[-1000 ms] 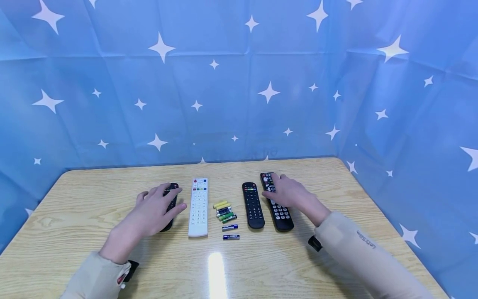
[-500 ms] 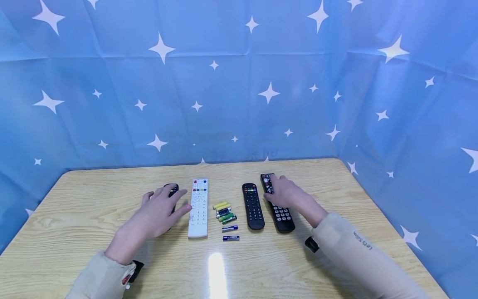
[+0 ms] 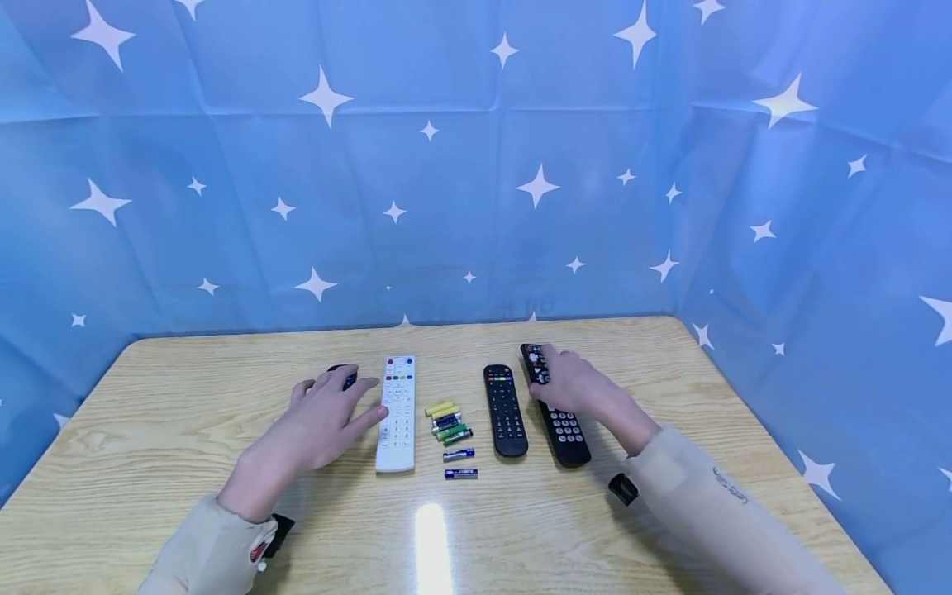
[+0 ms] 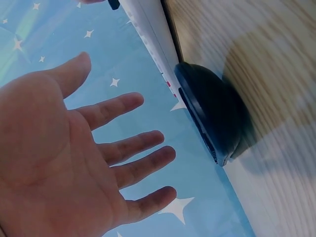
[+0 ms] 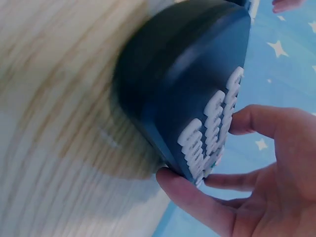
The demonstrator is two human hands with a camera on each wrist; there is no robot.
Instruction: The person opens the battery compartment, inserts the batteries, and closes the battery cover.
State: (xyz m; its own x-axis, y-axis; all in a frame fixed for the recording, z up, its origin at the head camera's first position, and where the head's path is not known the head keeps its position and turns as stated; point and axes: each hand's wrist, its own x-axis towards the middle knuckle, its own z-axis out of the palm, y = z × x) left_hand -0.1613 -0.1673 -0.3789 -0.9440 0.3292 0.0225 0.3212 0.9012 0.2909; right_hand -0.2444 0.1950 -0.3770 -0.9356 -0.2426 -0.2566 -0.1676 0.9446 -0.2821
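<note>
My left hand (image 3: 320,421) hovers over a black remote control (image 3: 344,376), mostly covered by the hand in the head view. In the left wrist view, the fingers (image 4: 136,143) are spread and apart from that remote control (image 4: 207,108). The thumb reaches over the edge of a white remote control (image 3: 397,413). On the right, my right hand (image 3: 583,384) grips the upper part of a long black remote control with big white number buttons (image 3: 561,426). Thumb and fingers lie on its two sides in the right wrist view.
Between the remotes lie several batteries: yellow ones (image 3: 442,408), a green one (image 3: 449,432) and blue ones (image 3: 461,473). A smaller black remote control (image 3: 506,413) lies left of the right hand. The wooden table (image 3: 357,537) meets a blue star curtain (image 3: 446,207) behind.
My left hand has shifted right, from the black remote control towards the white one. The right hand stays on its remote control, whose near end has swung slightly right.
</note>
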